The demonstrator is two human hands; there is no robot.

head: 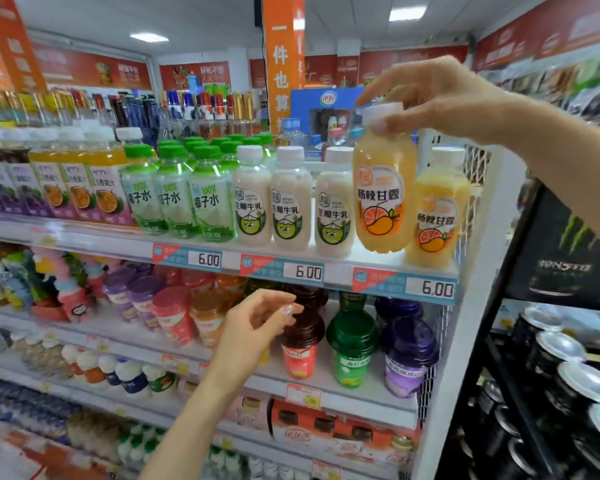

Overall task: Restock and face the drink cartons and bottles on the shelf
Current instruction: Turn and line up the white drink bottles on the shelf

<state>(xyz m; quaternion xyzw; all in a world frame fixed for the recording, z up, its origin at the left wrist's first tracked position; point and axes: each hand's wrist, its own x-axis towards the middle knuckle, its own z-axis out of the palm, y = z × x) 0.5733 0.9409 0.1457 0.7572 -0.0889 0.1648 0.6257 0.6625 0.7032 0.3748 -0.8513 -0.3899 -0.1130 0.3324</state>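
My right hand grips the white cap of an orange mango-pomelo bottle and holds it upright just above the top shelf, left of a second orange bottle that stands at the shelf's right end. Three white coconut-milk bottles stand in a row to the left of it. Lower down, my left hand hovers with loosely curled fingers and holds nothing, in front of the dark-lidded cups on the second shelf.
Green-capped coconut-water bottles and passion-fruit bottles fill the top shelf's left part. Green and purple lidded cups stand on the second shelf. A white mesh end panel closes the shelf on the right. A black Monster rack with cans stands beyond it.
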